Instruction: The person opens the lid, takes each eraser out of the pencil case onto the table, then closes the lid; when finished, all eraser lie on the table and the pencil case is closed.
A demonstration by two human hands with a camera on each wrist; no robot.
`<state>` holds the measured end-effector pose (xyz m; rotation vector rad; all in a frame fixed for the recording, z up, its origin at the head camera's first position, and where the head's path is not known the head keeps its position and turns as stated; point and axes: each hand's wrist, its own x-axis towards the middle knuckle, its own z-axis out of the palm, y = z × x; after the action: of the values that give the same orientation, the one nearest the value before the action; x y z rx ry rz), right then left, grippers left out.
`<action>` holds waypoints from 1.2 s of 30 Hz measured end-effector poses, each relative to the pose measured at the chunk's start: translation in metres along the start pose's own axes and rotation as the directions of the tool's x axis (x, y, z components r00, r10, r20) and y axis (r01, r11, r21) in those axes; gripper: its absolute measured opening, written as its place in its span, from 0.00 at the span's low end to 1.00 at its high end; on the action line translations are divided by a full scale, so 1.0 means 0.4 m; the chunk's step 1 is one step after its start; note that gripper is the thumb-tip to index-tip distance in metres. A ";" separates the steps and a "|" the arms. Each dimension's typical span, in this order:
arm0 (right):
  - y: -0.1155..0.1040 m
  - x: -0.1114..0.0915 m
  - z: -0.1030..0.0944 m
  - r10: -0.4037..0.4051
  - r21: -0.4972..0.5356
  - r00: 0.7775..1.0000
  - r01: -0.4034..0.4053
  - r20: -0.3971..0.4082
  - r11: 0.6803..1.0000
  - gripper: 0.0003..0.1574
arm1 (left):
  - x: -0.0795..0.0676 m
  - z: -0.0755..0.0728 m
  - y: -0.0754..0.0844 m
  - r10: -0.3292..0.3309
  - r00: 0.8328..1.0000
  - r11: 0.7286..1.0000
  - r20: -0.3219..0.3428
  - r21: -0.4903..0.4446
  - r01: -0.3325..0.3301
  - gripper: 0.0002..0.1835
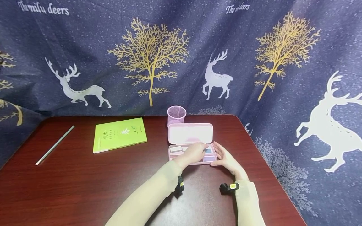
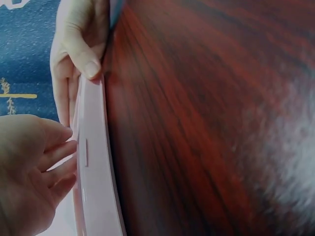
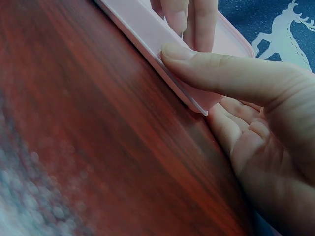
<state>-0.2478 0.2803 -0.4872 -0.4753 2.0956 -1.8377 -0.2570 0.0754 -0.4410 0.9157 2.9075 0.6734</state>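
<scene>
A pink pencil case (image 1: 172, 158) lies on the table with its lid (image 1: 190, 133) raised at the back. My left hand (image 1: 193, 153) reaches into the case from the front left, fingers pointing down beside a blue item (image 1: 207, 151). The case wall hides those fingertips in the left wrist view, so I cannot tell whether they pinch something. My right hand (image 1: 228, 160) grips the case's right end, thumb on the front edge and fingers round the far side. Inside the case, a white block (image 1: 176, 149) sits at the left and a lavender piece (image 1: 209, 158) at the front right.
A pink mesh pen cup (image 1: 176, 116) stands behind the raised lid. Farther left on the dark red table (image 1: 113, 182) lie a green book (image 1: 120, 135) and a long grey pencil (image 1: 55, 145). A patterned cloth (image 1: 175, 62) hangs behind the table.
</scene>
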 end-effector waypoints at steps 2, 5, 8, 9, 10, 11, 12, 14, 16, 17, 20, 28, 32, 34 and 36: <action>0.000 0.001 0.000 0.005 0.007 1.000 -0.005 0.002 1.000 0.66 | 0.003 0.002 0.003 0.004 1.000 1.000 0.010 0.019 -0.005 0.20; 0.000 0.001 0.002 0.003 0.012 1.000 -0.003 0.004 1.000 0.66 | 0.006 0.006 0.006 0.037 0.999 0.996 0.009 0.078 -0.038 0.18; 0.000 0.000 0.003 -0.004 0.006 1.000 0.004 0.008 1.000 0.66 | 0.006 0.013 0.009 0.074 0.997 0.986 0.007 0.150 -0.075 0.13; 0.000 -0.001 0.004 -0.006 0.001 1.000 0.006 0.009 1.000 0.66 | 0.005 0.016 0.009 0.083 0.997 0.982 0.002 0.173 -0.082 0.11; 0.000 -0.001 0.004 -0.008 -0.002 1.000 0.008 0.010 1.000 0.66 | 0.005 0.019 0.009 0.089 0.996 0.978 -0.001 0.188 -0.087 0.09; 0.000 -0.001 0.004 -0.008 -0.004 1.000 0.009 0.011 1.000 0.66 | 0.004 0.021 0.009 0.093 0.996 0.975 -0.004 0.202 -0.090 0.08; 0.001 -0.001 0.004 -0.008 -0.005 1.000 0.008 0.012 1.000 0.66 | 0.004 0.023 0.009 0.093 0.996 0.974 -0.004 0.209 -0.091 0.08; 0.001 -0.002 0.004 -0.008 -0.004 1.000 0.009 0.011 1.000 0.66 | 0.004 0.025 0.010 0.092 0.996 0.974 -0.013 0.208 -0.087 0.07; 0.001 -0.002 0.004 -0.011 -0.001 1.000 0.011 0.012 1.000 0.66 | 0.005 0.027 0.012 0.085 0.996 0.976 -0.018 0.205 -0.080 0.08; 0.001 -0.002 0.004 -0.011 0.000 1.000 0.011 0.012 1.000 0.66 | 0.006 0.028 0.012 0.080 0.997 0.976 -0.022 0.204 -0.074 0.09; 0.001 -0.002 0.002 -0.014 0.000 1.000 0.014 0.011 1.000 0.66 | 0.009 0.030 0.015 0.059 0.998 0.978 -0.027 0.202 -0.053 0.11; 0.003 -0.002 -0.002 -0.011 0.010 1.000 0.011 0.012 1.000 0.66 | 0.021 0.034 0.019 -0.019 0.999 0.991 -0.037 0.132 0.024 0.14; 0.003 -0.002 -0.004 -0.016 -0.004 1.000 0.016 0.012 1.000 0.66 | 0.024 0.032 0.019 -0.038 0.997 0.995 -0.063 0.085 0.043 0.16; 0.004 -0.002 -0.004 -0.014 0.000 1.000 0.014 0.014 1.000 0.66 | 0.024 0.031 0.019 -0.039 0.997 0.996 -0.067 0.075 0.044 0.17; 0.005 -0.002 -0.003 -0.012 0.004 1.000 0.012 0.017 1.000 0.66 | 0.024 0.032 0.017 -0.037 0.997 0.997 -0.072 0.064 0.042 0.17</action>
<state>-0.2479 0.2820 -0.4889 -0.5013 2.0825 -1.8375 -0.2592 0.0908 -0.4487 0.8548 3.0182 0.6247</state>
